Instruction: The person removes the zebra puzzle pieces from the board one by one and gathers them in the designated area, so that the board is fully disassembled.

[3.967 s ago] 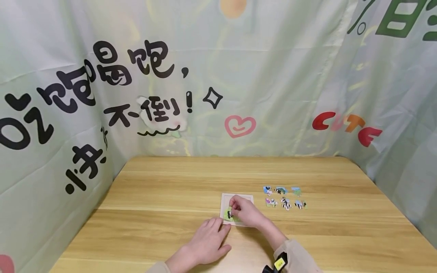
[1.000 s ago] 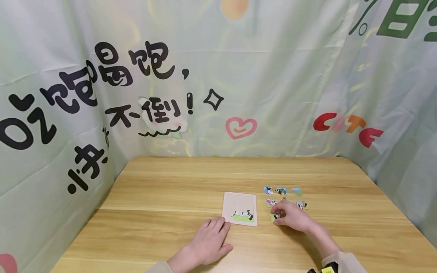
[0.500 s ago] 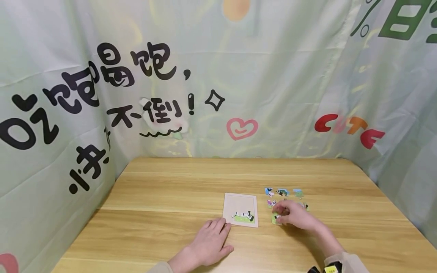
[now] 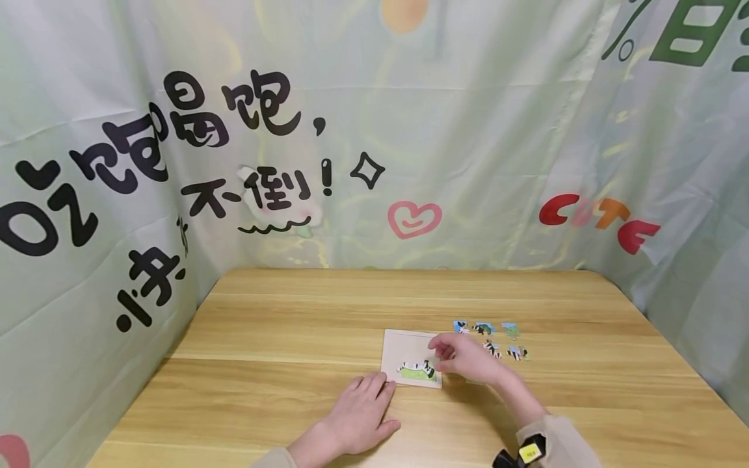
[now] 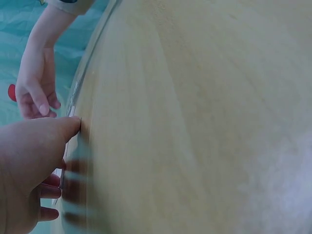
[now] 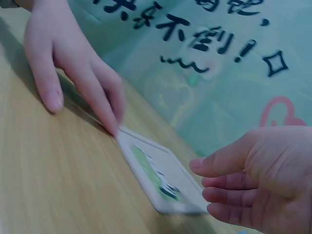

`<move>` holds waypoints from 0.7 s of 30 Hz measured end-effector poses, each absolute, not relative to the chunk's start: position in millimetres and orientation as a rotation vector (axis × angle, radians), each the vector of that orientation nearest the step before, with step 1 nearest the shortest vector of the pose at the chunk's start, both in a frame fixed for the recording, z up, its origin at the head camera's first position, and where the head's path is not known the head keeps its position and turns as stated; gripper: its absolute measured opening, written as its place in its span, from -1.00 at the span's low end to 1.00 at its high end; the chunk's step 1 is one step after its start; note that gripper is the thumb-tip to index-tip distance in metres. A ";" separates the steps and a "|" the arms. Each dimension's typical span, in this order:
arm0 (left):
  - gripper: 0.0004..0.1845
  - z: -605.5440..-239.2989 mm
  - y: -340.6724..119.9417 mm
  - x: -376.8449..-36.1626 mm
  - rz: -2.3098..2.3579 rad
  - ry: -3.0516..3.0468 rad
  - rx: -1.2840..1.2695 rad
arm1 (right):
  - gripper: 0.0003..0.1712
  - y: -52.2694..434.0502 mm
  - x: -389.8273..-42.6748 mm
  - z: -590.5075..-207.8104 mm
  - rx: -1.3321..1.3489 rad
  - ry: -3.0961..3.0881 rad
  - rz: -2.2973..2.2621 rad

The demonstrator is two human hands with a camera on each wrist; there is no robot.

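A light-coloured puzzle board (image 4: 406, 348) lies flat on the table, with a green section bearing a black-and-white striped animal (image 4: 417, 374) at its lower right. My left hand (image 4: 361, 416) rests on the table, fingers extended, fingertips touching the board's lower left corner. My right hand (image 4: 468, 357) hovers at the board's right edge. In the right wrist view its thumb and loosely bent fingers (image 6: 229, 197) are apart, with nothing seen between them. Beneath that hand, a sliver of a green puzzle piece (image 4: 474, 382) shows on the table; the hand hides the rest.
Right of the board lie several loose picture pieces in rows, among them a blue one (image 4: 460, 326), a green one (image 4: 510, 330) and a striped one (image 4: 517, 353). A printed curtain (image 4: 468, 143) surrounds the wooden table (image 4: 281, 325) at the back and sides.
Earlier my right hand held a green piece over the board, then set it on the table to the right. Now the hand has left it and moved back leftward. My left hand stays put.
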State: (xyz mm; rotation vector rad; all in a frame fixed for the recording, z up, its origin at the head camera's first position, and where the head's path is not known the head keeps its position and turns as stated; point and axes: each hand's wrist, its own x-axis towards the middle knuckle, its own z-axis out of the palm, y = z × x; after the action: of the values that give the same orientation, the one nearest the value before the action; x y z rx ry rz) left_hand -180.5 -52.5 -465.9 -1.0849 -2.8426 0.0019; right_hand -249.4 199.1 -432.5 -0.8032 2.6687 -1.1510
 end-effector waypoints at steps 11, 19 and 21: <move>-0.31 -465.1 -53.0 -180.2 -0.019 -2.862 -1.087 | -0.70 158.0 -251.6 -442.8 -0.812 2.711 -1.044; -0.30 -463.8 -52.9 -180.5 -0.022 -2.861 -1.096 | -0.65 156.7 -250.6 -445.9 -0.871 2.731 -0.937; -0.30 -463.0 -52.8 -180.1 -0.024 -2.864 -1.101 | -0.65 156.9 -250.5 -446.6 -0.874 2.716 -0.932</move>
State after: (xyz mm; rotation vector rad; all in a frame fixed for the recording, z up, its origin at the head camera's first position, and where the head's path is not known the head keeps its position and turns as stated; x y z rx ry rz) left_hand -180.1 -52.8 -463.0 -1.1012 -2.8639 -0.0241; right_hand -250.5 156.9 -446.6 -0.8736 2.7163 -0.9321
